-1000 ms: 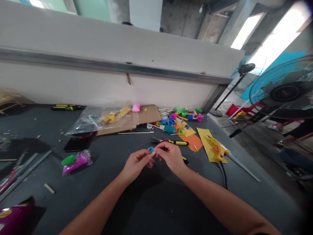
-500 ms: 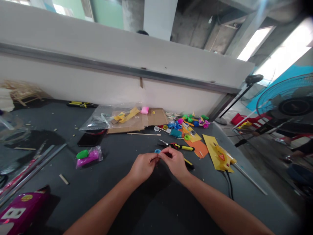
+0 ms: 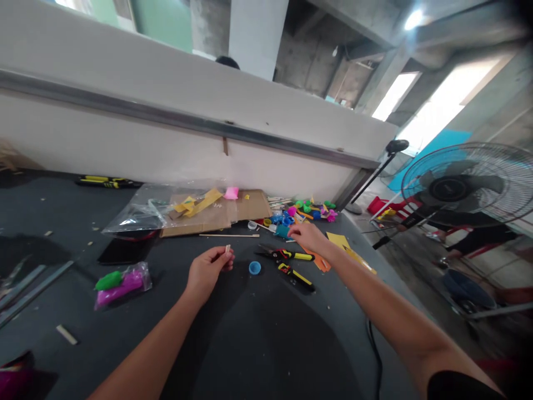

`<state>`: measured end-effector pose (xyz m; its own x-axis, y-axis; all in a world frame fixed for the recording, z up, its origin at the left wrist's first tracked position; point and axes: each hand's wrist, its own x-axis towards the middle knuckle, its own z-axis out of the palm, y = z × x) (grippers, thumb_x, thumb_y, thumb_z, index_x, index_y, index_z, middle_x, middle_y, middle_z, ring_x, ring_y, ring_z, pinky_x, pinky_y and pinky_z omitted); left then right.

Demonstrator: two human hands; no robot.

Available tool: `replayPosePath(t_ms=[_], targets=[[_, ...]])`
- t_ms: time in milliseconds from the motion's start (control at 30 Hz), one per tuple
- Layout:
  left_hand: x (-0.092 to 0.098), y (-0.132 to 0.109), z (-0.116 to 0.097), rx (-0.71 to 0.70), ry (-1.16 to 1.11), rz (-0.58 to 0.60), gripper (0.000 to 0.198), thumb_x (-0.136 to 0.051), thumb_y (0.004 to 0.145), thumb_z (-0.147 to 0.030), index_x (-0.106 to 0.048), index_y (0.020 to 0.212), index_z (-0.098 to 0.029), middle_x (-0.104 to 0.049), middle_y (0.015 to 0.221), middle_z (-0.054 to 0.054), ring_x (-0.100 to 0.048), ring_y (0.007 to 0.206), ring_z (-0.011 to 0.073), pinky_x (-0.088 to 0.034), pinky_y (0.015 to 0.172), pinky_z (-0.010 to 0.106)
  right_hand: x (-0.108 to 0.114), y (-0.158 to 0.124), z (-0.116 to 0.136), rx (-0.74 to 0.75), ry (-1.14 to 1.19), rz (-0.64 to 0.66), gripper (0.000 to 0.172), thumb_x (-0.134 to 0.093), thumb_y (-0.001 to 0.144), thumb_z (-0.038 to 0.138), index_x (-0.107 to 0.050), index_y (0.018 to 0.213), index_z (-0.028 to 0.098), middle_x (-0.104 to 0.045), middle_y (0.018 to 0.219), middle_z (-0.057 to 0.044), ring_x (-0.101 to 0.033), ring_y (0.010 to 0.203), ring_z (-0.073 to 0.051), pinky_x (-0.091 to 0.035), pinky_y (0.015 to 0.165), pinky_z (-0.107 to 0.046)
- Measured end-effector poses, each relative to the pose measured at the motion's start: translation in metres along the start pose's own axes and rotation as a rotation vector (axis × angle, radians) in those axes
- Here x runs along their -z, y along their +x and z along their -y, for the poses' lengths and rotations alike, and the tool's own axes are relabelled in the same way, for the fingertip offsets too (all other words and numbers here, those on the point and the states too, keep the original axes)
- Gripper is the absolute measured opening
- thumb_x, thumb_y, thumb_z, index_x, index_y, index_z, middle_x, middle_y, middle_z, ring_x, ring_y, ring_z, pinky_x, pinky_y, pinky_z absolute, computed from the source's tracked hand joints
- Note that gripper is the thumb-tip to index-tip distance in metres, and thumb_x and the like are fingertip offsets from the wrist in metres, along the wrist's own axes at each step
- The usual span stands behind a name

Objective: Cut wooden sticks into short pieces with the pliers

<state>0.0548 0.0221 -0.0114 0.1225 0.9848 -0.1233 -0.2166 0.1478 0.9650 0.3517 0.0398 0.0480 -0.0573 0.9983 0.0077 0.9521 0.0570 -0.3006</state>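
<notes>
My left hand (image 3: 210, 270) is closed in a pinch on a small pale wooden stick piece (image 3: 227, 249), its tip standing up between thumb and fingers. A blue bottle cap (image 3: 255, 268) lies on the dark table to the right of that hand. My right hand (image 3: 308, 237) reaches out over the pile of coloured pieces. Its fingers look partly apart beside a teal packet (image 3: 282, 231); whether they touch it I cannot tell. Nearer to me are pliers (image 3: 287, 254) with yellow and black handles and a second yellow-and-black handled tool (image 3: 296, 276).
A clear plastic bag (image 3: 137, 214) and cardboard (image 3: 252, 205) lie at the back. A dark phone (image 3: 125, 251) and bagged purple clay (image 3: 125, 286) with a green lump (image 3: 109, 280) are at left. A black cable (image 3: 373, 350) and a fan (image 3: 452, 189) are at right.
My hands have moved apart. The right went away from the blue cap towards the coloured pieces; the left moved left with the stick piece. The cap now stands alone, and the view has turned right.
</notes>
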Motion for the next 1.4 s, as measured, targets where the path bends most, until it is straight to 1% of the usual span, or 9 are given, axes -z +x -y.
replayPosePath(t_ms=[200,367,467,567,667,767,867,1000,1400], targets=[[0.000,-0.001,0.003,-0.036,0.088,0.026,0.032,-0.071,0.062,-0.041,-0.068,0.082,-0.015,-0.066,0.071,0.002,-0.058,0.058,0.0112,-0.050,0.060,0.024,-0.019,-0.002,0.001,0.001,-0.190,0.110,0.017,-0.050,0.076,0.013,-0.067,0.079,0.014,-0.065,0.095,-0.016,-0.054,0.101,-0.027,-0.037,0.085,-0.032],[0.001,-0.001,0.003,-0.048,0.084,0.048,0.029,-0.069,0.065,-0.039,-0.067,0.082,-0.016,-0.066,0.070,0.002,-0.057,0.058,0.0103,-0.050,0.060,0.023,-0.018,0.003,0.005,-0.025,-0.083,0.061,0.010,-0.054,0.073,0.015,-0.063,0.074,0.012,-0.065,0.089,-0.017,-0.057,0.095,-0.028,-0.041,0.079,-0.034],[0.001,-0.001,0.003,-0.028,0.075,0.071,0.028,-0.069,0.065,-0.038,-0.066,0.081,-0.015,-0.066,0.070,0.002,-0.058,0.059,0.0107,-0.050,0.061,0.024,-0.012,-0.003,0.027,-0.020,0.066,0.024,0.018,-0.048,0.081,0.026,-0.060,0.086,0.014,-0.066,0.087,-0.011,-0.061,0.080,-0.021,-0.045,0.067,-0.029],[0.000,-0.002,0.002,0.014,0.051,0.078,0.030,-0.069,0.064,-0.039,-0.065,0.079,-0.014,-0.065,0.067,0.002,-0.058,0.057,0.0111,-0.051,0.060,0.026,-0.013,-0.016,0.062,0.018,0.384,0.026,0.027,-0.034,0.088,0.034,-0.053,0.095,0.017,-0.065,0.090,-0.007,-0.060,0.068,-0.012,-0.045,0.053,-0.022],[0.000,-0.003,0.001,0.033,0.024,0.091,0.031,-0.069,0.064,-0.039,-0.064,0.079,-0.013,-0.065,0.066,0.002,-0.059,0.055,0.0109,-0.051,0.059,0.026,-0.026,-0.025,0.098,-0.016,1.233,0.110,0.019,-0.056,0.075,0.035,-0.052,0.082,0.018,-0.064,0.080,-0.004,-0.057,0.059,-0.010,-0.040,0.045,-0.018],[0.002,-0.004,-0.002,0.062,-0.026,0.118,0.032,-0.069,0.064,-0.039,-0.063,0.081,-0.012,-0.066,0.068,0.003,-0.060,0.056,0.0113,-0.051,0.061,0.026,-0.049,-0.026,0.125,-0.090,1.579,0.146,0.025,-0.067,0.064,0.026,-0.052,0.083,0.019,-0.063,0.072,0.001,-0.054,0.054,-0.009,-0.038,0.042,-0.017],[0.006,-0.004,-0.006,0.111,-0.089,0.157,0.031,-0.068,0.068,-0.037,-0.062,0.085,-0.012,-0.067,0.073,0.005,-0.062,0.062,0.0124,-0.053,0.064,0.027,-0.071,-0.023,0.142,-0.105,1.592,0.076,0.033,-0.066,0.063,0.023,-0.053,0.093,0.021,-0.063,0.071,0.002,-0.053,0.053,-0.009,-0.038,0.040,-0.017],[0.012,-0.004,-0.010,0.185,-0.131,0.244,0.027,-0.066,0.072,-0.033,-0.063,0.087,-0.011,-0.069,0.077,0.007,-0.064,0.070,0.0136,-0.053,0.066,0.026,-0.087,-0.021,0.149,-0.062,1.495,-0.009,0.028,-0.063,0.066,0.023,-0.056,0.094,0.020,-0.063,0.071,0.002,-0.051,0.051,-0.008,-0.035,0.039,-0.016],[0.015,-0.004,-0.012,0.265,-0.081,0.331,0.026,-0.068,0.070,-0.033,-0.064,0.082,-0.010,-0.070,0.084,0.012,-0.066,0.072,0.0170,-0.054,0.069,0.029,-0.086,-0.014,0.139,-0.139,1.385,0.046,0.023,-0.068,0.061,0.031,-0.062,0.078,0.017,-0.057,0.058,0.003,-0.048,0.049,-0.008,-0.034,0.040,-0.018]])
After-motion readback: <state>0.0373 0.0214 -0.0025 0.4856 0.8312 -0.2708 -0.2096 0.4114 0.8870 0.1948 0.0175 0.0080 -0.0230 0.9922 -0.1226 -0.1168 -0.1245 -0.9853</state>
